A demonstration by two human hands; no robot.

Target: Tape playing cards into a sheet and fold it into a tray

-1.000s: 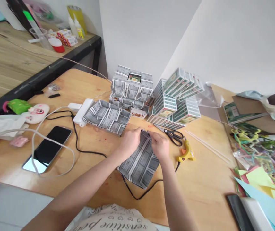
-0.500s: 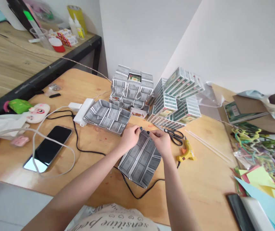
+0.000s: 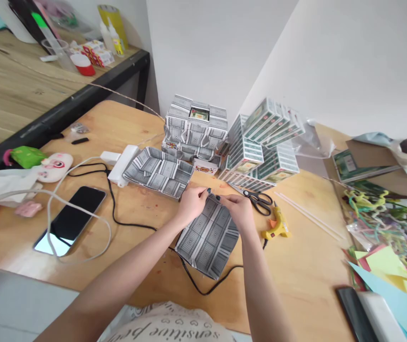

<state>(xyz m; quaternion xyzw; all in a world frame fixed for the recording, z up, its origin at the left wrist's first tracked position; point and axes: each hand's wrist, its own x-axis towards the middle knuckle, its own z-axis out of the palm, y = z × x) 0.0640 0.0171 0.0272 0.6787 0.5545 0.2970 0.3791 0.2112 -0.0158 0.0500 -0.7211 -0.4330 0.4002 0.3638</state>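
A shallow tray made of grey-patterned playing cards (image 3: 208,232) lies on the table in front of me. My left hand (image 3: 193,203) pinches its far rim near the far left corner. Close beside it, my right hand (image 3: 238,209) grips the same rim with thumb and finger. The fingertips partly hide the edge between them. A second card tray (image 3: 158,172) sits just beyond my left hand. To the right of my right hand lie black-handled scissors (image 3: 259,201) and a yellow hot glue gun (image 3: 276,225).
Behind stands a box built of cards (image 3: 196,126), with stacked card packs (image 3: 260,142) to its right. A phone (image 3: 70,221) and white cable lie left. A black cord (image 3: 203,290) runs beneath the tray. Pipe cleaners (image 3: 395,228) and coloured paper (image 3: 388,285) are heaped right.
Almost nothing differs. Both hands stay at the tray's far rim, with only a very slight shift of the fingers and the view.
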